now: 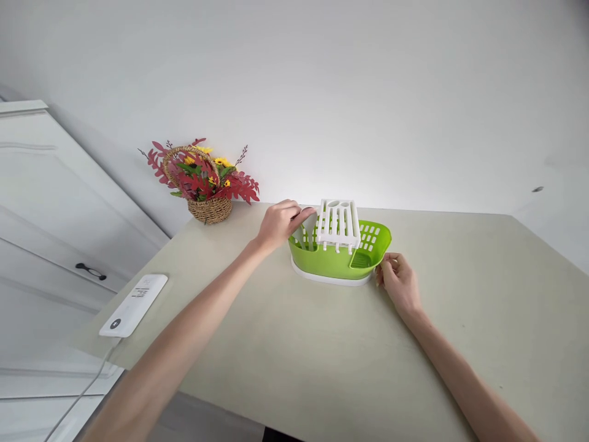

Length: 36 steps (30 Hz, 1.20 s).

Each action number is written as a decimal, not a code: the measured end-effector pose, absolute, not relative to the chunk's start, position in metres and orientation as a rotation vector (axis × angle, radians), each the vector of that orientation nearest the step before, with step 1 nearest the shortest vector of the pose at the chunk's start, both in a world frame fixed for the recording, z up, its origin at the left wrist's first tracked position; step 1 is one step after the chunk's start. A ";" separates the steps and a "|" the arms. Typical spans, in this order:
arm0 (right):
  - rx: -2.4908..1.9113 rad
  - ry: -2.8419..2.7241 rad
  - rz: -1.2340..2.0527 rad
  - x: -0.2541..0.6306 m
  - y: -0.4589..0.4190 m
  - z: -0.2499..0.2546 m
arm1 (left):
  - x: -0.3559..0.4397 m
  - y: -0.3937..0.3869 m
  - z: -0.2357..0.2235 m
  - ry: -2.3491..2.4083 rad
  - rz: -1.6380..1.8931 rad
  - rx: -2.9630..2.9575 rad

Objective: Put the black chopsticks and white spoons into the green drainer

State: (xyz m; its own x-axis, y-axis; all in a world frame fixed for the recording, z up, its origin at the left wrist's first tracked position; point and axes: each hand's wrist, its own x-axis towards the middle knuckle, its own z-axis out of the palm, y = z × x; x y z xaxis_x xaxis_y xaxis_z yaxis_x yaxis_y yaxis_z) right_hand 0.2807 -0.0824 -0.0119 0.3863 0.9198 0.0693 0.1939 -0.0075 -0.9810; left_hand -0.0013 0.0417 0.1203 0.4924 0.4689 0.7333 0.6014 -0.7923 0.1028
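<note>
On the table stands a green plastic cutlery basket (322,263) with slotted sides and a white base (331,280). Across its middle sits a white slotted rack (339,224) with small hooks along the front. White spoon-like utensils (309,228) stand upright in the basket's left compartment. My left hand (280,222) is closed at their upper ends, its thumb pointing right; the fingertips are partly hidden. With fingers curled, my right hand (399,281) grips the basket's lower right end. The right compartment shows its ridged green floor.
A wicker basket (209,210) of red and yellow artificial flowers stands at the back left against the wall. At the table's left edge lies a white power strip-like device (134,305) with a cable. White cabinet doors (41,202) are at the left.
</note>
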 end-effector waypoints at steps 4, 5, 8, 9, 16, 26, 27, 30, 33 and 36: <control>-1.487 -1.061 0.786 0.281 -0.082 -0.012 | 0.005 0.047 0.119 -0.956 -1.216 -2.499; -1.487 -1.064 0.786 0.281 -0.083 -0.012 | 0.006 0.048 0.119 -0.964 -1.203 -2.488; -1.490 -1.070 0.785 0.281 -0.083 -0.012 | 0.007 0.049 0.121 -0.985 -1.130 -2.455; -1.492 -1.072 0.783 0.281 -0.083 -0.012 | 0.007 0.050 0.121 -0.987 -1.110 -2.444; -1.493 -1.094 0.775 0.282 -0.082 -0.014 | 0.012 0.047 0.130 -0.924 -1.192 -2.308; -1.493 -1.108 0.767 0.281 -0.082 -0.012 | 0.022 0.064 0.183 -0.890 -1.531 -2.193; -1.495 -1.109 0.766 0.281 -0.082 -0.012 | 0.022 0.066 0.188 -0.898 -1.556 -2.184; -1.497 -1.113 0.767 0.281 -0.081 -0.012 | 0.017 0.070 0.200 -0.943 -1.636 -2.136; -1.493 -1.114 0.769 0.281 -0.081 -0.013 | 0.009 0.072 0.209 -1.022 -1.724 -2.047; -1.489 -1.118 0.767 0.282 -0.081 -0.014 | -0.003 0.073 0.216 -1.104 -1.802 -1.963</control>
